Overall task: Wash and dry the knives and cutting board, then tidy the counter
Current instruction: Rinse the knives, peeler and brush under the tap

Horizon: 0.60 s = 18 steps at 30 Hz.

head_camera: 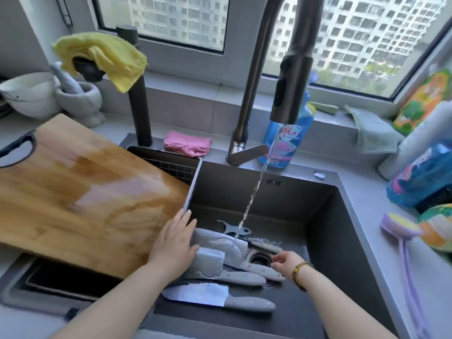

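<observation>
While water runs from the faucet (291,77) into the sink (325,216), the wooden cutting board (80,189) lies across the sink's left side, and the left hand (175,243) rests flat-fingered on its right edge. Three grey-handled cleavers (195,296) lie on the sink's bottom; the right hand (287,261) hovers, fingers loosely curled and gripping nothing, over one handle beside the drain (259,258).

A: Where's the board?
B: I see the cutting board (80,192) left, lying over the sink's (281,199) left part. Three knives (220,299) in the basin, near side; peeler (232,230) behind them, below the faucet (291,89).
A: Counter?
B: Cloth (187,143) and bottle (293,143) behind the sink, mortar (80,101) far left, brush (401,226) right.
</observation>
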Each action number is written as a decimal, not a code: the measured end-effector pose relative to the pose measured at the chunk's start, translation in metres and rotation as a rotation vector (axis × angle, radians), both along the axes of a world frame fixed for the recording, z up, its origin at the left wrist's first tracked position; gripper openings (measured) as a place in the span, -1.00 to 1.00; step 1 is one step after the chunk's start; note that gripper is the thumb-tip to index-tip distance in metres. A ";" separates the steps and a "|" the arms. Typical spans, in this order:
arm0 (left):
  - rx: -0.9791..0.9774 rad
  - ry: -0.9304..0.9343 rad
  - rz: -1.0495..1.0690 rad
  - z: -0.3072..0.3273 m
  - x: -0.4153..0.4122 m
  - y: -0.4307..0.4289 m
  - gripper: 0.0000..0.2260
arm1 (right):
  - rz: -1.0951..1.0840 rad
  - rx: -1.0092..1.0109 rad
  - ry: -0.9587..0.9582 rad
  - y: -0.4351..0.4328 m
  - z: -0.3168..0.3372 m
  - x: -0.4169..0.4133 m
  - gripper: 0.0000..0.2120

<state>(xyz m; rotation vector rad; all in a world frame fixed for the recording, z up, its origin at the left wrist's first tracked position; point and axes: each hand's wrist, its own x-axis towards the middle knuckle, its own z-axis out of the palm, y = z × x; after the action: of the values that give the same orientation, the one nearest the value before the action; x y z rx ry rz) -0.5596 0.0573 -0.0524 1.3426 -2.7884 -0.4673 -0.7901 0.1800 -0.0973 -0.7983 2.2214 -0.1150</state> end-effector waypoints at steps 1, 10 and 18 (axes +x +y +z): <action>-0.029 -0.034 -0.005 -0.002 -0.002 0.000 -0.48 | 0.021 0.022 0.015 -0.002 -0.004 -0.008 -0.66; -0.266 -0.047 -0.069 -0.031 -0.004 -0.012 -0.59 | 0.287 0.156 0.259 -0.057 -0.062 -0.036 -0.56; -0.278 -0.004 -0.045 -0.036 -0.004 -0.016 -0.62 | 0.460 0.197 0.090 -0.060 -0.090 -0.025 -0.69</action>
<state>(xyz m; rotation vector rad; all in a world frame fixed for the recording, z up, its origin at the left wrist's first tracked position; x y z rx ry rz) -0.5639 0.0412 -0.0888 1.2238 -2.7620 -0.0720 -0.8147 0.1204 -0.1876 -1.1941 2.0325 0.3623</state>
